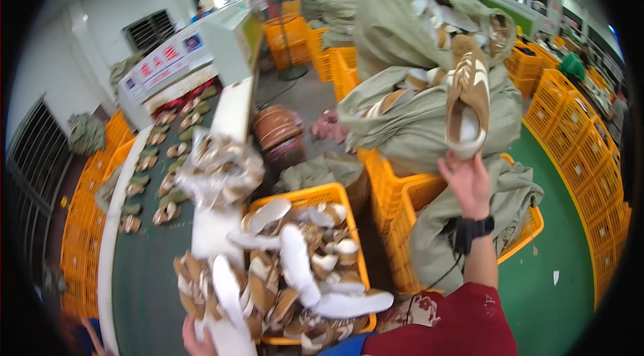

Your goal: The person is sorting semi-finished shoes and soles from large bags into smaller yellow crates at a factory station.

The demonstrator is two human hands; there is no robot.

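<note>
Raised at the right, my right hand [467,182] grips a tan sneaker [467,91] by its heel. The sneaker has white stripes and a pale insole, and its toe points away and up. Low at the left, partly cut off by the picture's edge, my left hand [196,339] is closed on the lower end of another tan sneaker [190,285], beside a white ledge [218,235]. Between my hands, an orange crate [352,218] is heaped with tan and white sneakers and loose white insoles [295,262].
Left of the ledge, a dark green conveyor belt [151,269] carries rows of shoes. A clear plastic bag [220,171] lies on the ledge. Large grey-green sacks [402,27] of shoes stand on orange crates ahead. Stacked orange crates [577,148] line the right side. A brown bucket [276,127] stands beyond.
</note>
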